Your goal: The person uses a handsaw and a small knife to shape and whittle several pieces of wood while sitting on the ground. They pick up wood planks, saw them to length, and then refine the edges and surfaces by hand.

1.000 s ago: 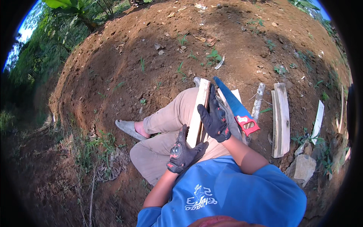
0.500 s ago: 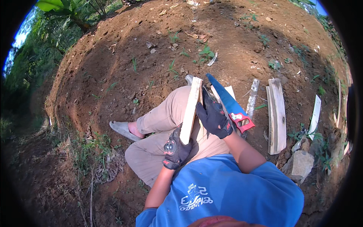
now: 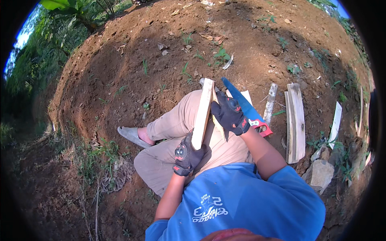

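Watching remotely, I see left hand [image 3: 188, 156] fingers holding the wood strip [image 3: 202, 115], frame centre; right hand's [image 3: 232, 117] closure I cannot tell. Loose lower grip could tip it toward the saw [image 3: 243, 101].

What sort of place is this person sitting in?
Outdoors, probably a rural garden plot or hillside: bare brown soil, a broad-leaved plant at the upper left, and small green weeds sprouting nearby.

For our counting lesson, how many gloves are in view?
2: one glove on the left hand, touching the wooden piece; another on the right hand, near the saw.
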`<action>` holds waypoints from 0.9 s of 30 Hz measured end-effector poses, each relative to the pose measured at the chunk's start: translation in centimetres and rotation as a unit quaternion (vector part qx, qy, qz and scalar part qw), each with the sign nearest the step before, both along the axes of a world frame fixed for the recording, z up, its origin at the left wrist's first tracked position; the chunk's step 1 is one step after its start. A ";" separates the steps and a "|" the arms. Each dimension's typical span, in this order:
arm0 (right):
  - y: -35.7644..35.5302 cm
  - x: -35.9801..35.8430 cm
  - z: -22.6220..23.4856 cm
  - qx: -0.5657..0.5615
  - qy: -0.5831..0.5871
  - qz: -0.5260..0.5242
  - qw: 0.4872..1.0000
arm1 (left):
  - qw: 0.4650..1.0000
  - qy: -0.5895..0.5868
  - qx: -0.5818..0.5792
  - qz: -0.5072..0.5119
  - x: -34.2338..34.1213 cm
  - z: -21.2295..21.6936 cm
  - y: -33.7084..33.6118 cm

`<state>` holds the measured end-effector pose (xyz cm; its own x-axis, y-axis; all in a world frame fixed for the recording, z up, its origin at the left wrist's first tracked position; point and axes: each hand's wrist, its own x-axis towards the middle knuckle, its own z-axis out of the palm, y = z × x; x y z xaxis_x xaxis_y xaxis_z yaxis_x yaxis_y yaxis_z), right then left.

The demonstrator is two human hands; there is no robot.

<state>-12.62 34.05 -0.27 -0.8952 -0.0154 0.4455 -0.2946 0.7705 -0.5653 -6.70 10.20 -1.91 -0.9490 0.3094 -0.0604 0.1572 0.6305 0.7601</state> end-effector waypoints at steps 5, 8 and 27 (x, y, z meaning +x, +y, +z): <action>0.4 0.0 0.5 -0.021 0.009 0.025 0.999 | 0.997 -0.064 0.043 -0.032 -1.3 0.5 -1.3; -0.1 -0.5 0.7 -0.022 0.043 0.022 0.999 | 0.994 -0.082 0.066 -0.042 -1.5 1.0 -1.4; -1.2 -1.4 -1.1 -0.022 -0.024 -0.093 0.995 | 0.997 0.057 -0.035 0.039 1.0 0.8 2.0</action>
